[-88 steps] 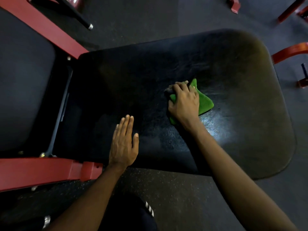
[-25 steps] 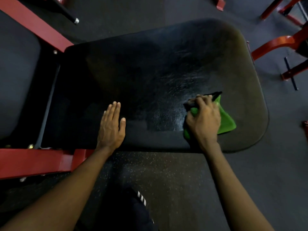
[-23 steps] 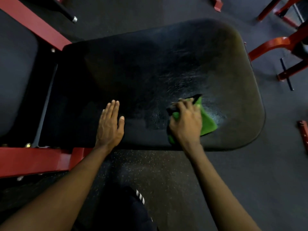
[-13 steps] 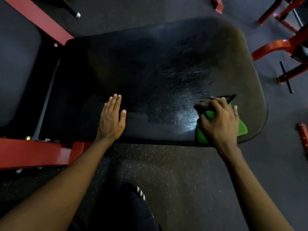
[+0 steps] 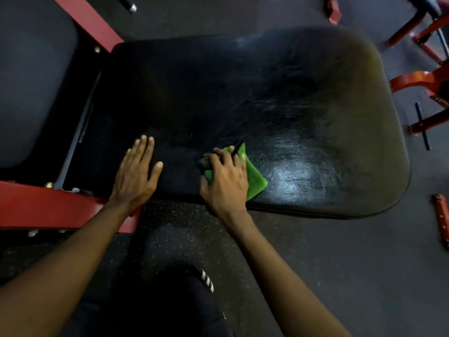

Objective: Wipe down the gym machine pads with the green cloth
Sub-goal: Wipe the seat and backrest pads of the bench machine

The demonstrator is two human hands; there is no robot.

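Note:
A large black machine pad fills the middle of the view, shiny where it is wet near its front right. My right hand presses the bunched green cloth onto the pad's front edge, its fingers curled over the cloth. The cloth sticks out to the right of my hand, and most of it is hidden under my palm. My left hand lies flat on the pad a short way to the left, fingers straight and together.
A second dark pad sits at the left, framed by red steel bars. Red and orange machine legs stand at the right. Speckled black rubber floor lies below the pad, with my dark-clad knee at the bottom.
My right hand has swept the cloth leftward along the pad's front edge, ending close to my left hand. My left hand has stayed flat in place.

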